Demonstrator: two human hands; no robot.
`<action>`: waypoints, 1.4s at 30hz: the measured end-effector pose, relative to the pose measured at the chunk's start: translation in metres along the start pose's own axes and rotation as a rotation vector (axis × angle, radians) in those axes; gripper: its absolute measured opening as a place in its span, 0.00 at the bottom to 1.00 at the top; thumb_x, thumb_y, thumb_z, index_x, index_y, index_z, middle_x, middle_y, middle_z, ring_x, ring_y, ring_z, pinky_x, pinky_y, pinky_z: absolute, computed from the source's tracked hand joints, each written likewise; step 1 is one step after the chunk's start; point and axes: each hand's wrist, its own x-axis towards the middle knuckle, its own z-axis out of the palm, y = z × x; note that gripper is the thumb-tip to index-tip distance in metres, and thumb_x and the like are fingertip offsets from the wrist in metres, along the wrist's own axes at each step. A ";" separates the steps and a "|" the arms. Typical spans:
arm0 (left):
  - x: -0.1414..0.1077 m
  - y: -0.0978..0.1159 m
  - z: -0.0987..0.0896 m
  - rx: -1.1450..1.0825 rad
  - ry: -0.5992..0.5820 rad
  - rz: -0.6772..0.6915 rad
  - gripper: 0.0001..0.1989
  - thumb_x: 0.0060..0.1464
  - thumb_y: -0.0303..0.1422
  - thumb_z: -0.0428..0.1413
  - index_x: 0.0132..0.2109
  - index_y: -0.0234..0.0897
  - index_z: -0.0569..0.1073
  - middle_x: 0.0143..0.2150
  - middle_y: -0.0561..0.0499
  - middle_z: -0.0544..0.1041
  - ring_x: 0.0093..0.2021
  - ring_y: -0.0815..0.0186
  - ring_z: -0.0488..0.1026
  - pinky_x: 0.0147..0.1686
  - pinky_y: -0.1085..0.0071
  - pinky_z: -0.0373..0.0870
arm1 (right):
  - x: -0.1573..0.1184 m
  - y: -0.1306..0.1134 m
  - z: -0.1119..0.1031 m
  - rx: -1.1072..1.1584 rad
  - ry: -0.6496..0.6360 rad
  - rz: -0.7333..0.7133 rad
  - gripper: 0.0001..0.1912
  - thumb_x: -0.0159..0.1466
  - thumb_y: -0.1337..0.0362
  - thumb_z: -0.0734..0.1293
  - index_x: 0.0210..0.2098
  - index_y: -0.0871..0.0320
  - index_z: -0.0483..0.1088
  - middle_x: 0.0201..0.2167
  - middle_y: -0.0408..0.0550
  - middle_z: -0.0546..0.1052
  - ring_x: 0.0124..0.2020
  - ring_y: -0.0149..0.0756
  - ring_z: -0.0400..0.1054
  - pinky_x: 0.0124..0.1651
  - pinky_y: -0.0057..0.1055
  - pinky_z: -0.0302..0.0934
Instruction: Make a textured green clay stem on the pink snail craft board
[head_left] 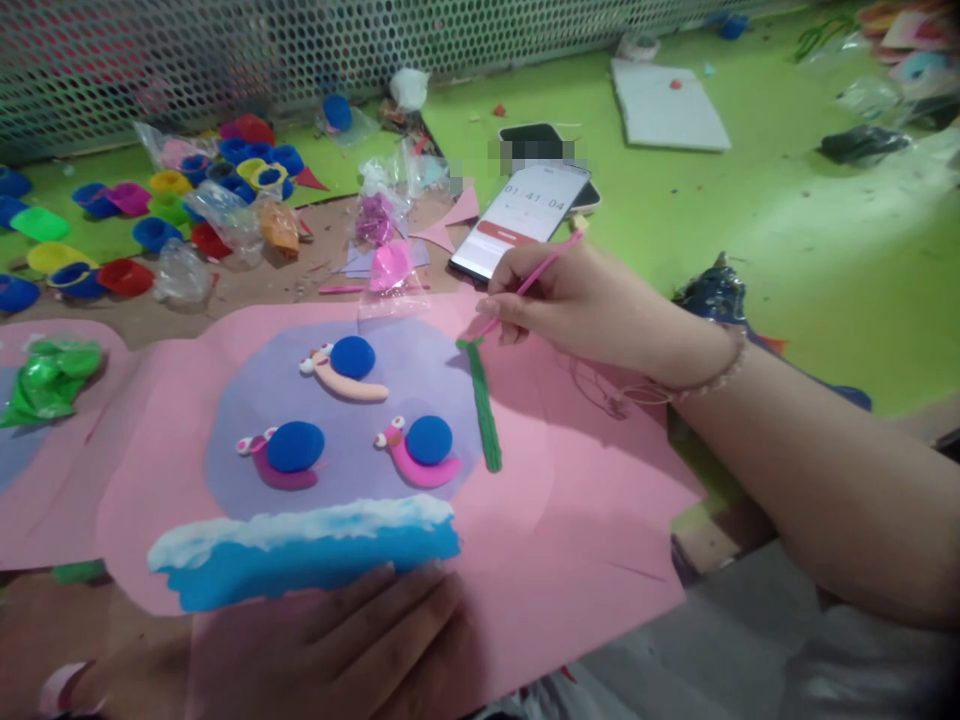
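Observation:
My right hand (536, 295) is closed in a pinch around a thin pink stick (541, 268). Its lower end is at the top of a green clay strip (484, 410), on the right side of the picture. My left hand (397, 640) lies flat on the pink paper sheet (600, 580), fingers stretched out just below a blue clay band (315, 565) with a white upper edge. Three clay snails with blue round shells, a peach one (351, 380), a magenta one (289, 455) and a pink one (420, 460), sit on the purple paper shape (240, 410).
A phone (525, 215) showing a timer lies beyond my right hand. Several coloured caps (154, 235) and bagged clay pieces (390, 268) are at the back left. Green bagged clay (56, 380) rests at left. A white board (667, 105) is farther back, near a perforated metal panel (225, 60).

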 end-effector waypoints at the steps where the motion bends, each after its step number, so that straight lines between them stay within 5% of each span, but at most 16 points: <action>1: 0.001 0.000 0.000 -0.002 0.001 -0.007 0.15 0.60 0.30 0.52 0.53 0.46 0.73 0.54 0.64 0.76 0.59 0.76 0.63 0.69 0.73 0.43 | 0.000 -0.001 0.000 0.000 -0.007 -0.002 0.10 0.64 0.64 0.65 0.26 0.58 0.66 0.21 0.43 0.71 0.28 0.31 0.68 0.33 0.32 0.62; 42: 0.005 0.000 -0.005 -0.018 0.017 0.009 0.15 0.61 0.31 0.51 0.54 0.46 0.72 0.55 0.64 0.75 0.60 0.76 0.63 0.68 0.73 0.44 | -0.001 0.000 -0.002 -0.066 0.000 -0.020 0.09 0.63 0.65 0.66 0.26 0.57 0.67 0.22 0.43 0.71 0.27 0.31 0.66 0.32 0.31 0.58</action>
